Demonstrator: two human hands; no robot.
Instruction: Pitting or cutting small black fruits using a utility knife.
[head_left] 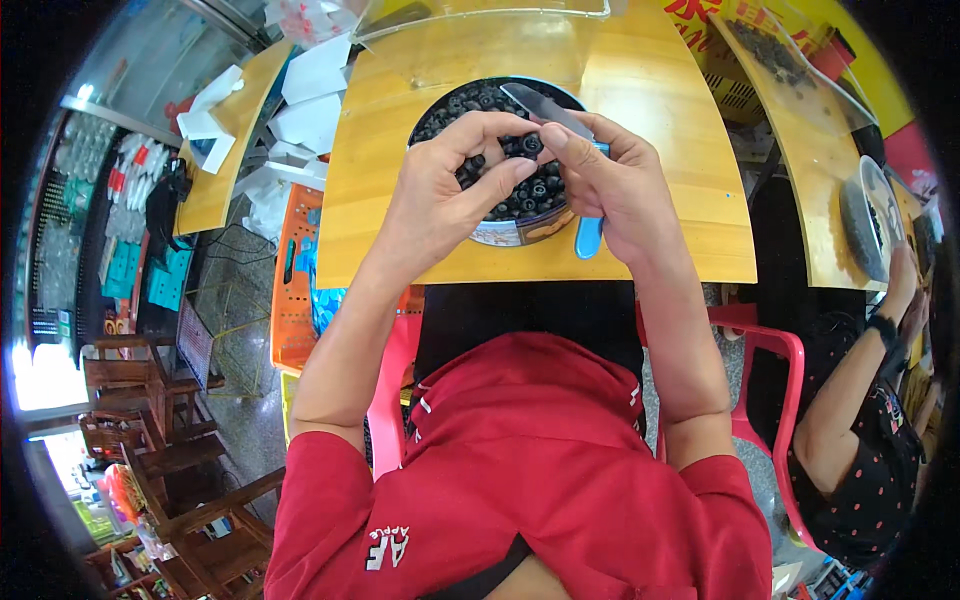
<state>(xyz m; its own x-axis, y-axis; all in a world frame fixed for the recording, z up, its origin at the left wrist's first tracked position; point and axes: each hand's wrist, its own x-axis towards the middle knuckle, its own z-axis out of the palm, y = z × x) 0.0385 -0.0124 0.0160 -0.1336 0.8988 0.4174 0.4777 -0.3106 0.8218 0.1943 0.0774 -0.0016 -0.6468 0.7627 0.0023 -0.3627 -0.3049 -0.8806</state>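
Thumb and forefinger of my left hand (440, 180) pinch a small round black part (531, 145) with a hole in its middle. It hangs over a round tub (490, 236) filled with many similar black parts (535, 193). My right hand (625, 190) is closed around a knife (588, 240) with a blue handle. Its silver blade (545, 107) points up and left, past the far side of the held part. The right thumb tip meets the part or sits right beside it; I cannot tell which.
The tub stands on a yellow wooden table (700, 200), with a clear plastic bin (480, 50) behind it. An orange crate (295, 270) is at the left. To the right, a person's arm (850, 400) reaches to another table (820, 225) holding a bowl (866, 220).
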